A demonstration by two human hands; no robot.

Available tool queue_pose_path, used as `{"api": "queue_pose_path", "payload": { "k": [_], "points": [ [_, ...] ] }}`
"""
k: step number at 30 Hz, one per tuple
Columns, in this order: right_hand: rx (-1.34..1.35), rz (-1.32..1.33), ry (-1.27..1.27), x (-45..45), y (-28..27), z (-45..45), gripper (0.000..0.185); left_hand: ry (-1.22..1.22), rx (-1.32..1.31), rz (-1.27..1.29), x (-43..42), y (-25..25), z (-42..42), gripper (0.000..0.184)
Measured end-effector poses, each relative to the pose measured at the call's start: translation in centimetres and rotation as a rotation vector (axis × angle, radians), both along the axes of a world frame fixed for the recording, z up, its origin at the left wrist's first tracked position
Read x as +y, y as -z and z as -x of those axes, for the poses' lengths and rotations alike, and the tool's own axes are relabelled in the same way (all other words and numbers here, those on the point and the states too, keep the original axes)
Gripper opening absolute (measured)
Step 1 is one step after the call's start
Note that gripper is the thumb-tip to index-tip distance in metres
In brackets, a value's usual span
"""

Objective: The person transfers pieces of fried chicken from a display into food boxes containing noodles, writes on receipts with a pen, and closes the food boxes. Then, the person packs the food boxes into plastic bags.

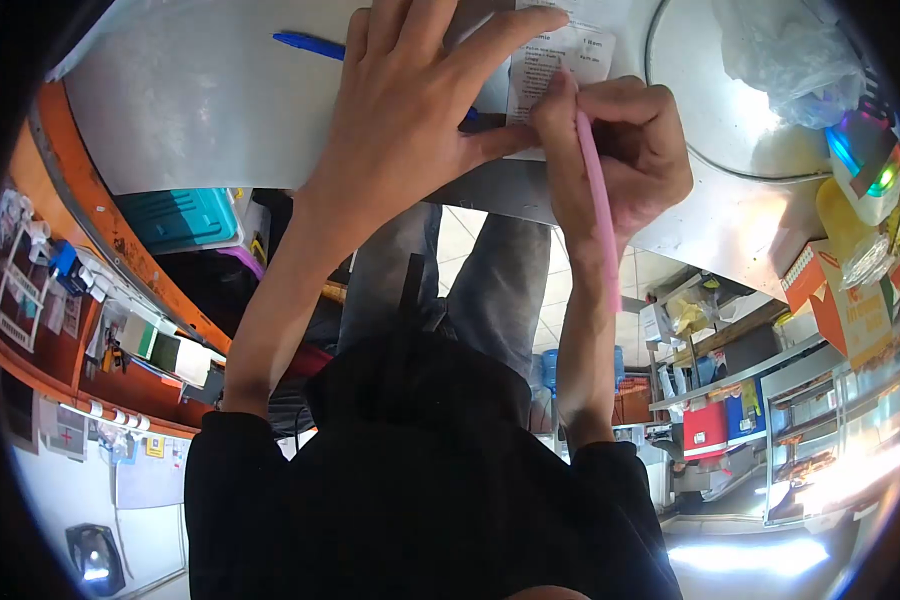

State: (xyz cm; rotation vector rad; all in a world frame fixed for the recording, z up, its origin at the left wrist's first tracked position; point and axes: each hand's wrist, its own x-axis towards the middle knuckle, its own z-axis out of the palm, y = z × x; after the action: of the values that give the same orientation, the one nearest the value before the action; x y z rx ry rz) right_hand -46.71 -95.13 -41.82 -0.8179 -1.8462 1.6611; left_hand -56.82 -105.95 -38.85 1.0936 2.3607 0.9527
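A printed paper slip [582, 50], which looks like a receipt, lies on the light grey tabletop [210, 120] near the top of the view. My left hand [410, 100] is open over the table, fingers spread; its index finger and thumb reach to the slip. My right hand [625, 150] is closed around a long, slim pink pen [598, 200]. The pen's upper end points down towards me, and its tip is at the slip's print. A blue pen [308, 43] sticks out to the left from behind my left hand. A dark strip shows under the slip's lower edge.
A round pale tray or lid [690, 100] and a clear plastic bag [795, 60] are at the right. Beside them stand a device with coloured lights [865, 160] and an orange box [840, 300]. A teal container [180, 217] sits below the table's left edge.
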Motion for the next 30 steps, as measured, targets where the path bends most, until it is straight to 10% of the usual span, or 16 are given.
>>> {"api": "queue_pose_path", "payload": {
  "k": [24, 30],
  "points": [
    [-0.173, -0.116, -0.261, 0.4, -1.7, -1.4, 0.018, 0.024, -0.016, 0.169, 0.4, -0.8, 0.0, 0.064],
    [-0.296, -0.071, 0.015, 2.0, -2.9, -1.7, 0.031, 0.04, 0.048, 0.027, -0.6, -1.1, 0.7, 0.064]
  ]
}}
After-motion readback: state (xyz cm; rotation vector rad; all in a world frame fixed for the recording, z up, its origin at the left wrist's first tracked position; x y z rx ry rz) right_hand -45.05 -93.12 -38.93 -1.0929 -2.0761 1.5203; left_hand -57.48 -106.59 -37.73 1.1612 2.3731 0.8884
